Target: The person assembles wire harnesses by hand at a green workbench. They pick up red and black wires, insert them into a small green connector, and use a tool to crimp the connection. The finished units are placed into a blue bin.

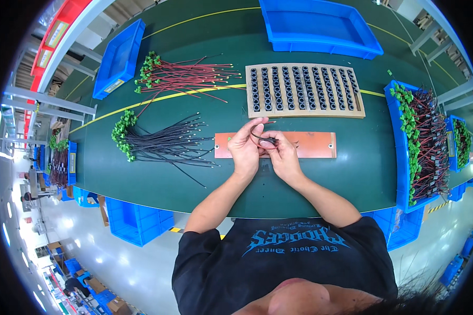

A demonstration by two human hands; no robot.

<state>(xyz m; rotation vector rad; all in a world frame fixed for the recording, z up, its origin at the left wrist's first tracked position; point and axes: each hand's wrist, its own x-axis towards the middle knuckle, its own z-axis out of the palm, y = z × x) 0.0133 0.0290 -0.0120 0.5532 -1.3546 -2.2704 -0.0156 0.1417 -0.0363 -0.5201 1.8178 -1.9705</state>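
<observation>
Both my hands meet over an orange-brown rectangular board (318, 145) lying on the green table. My left hand (244, 152) is closed, pinching a thin red wire and a black wire (254, 134) that loop between the hands. In the closed fingers of my right hand (286, 161) is a small black part (269, 140) with the wires running to it; its exact kind is partly hidden by the fingers. Just beyond the hands lies a light wooden tray (306, 113) with rows of black round parts (292, 89).
To the left lie a bundle of black wires (165, 140) with green connectors (124, 134) and, farther off, a red-wire bundle (194, 76). A blue bin (402, 173) of wired parts stands at right. Other blue bins (320, 44) (118, 60) sit along the far side.
</observation>
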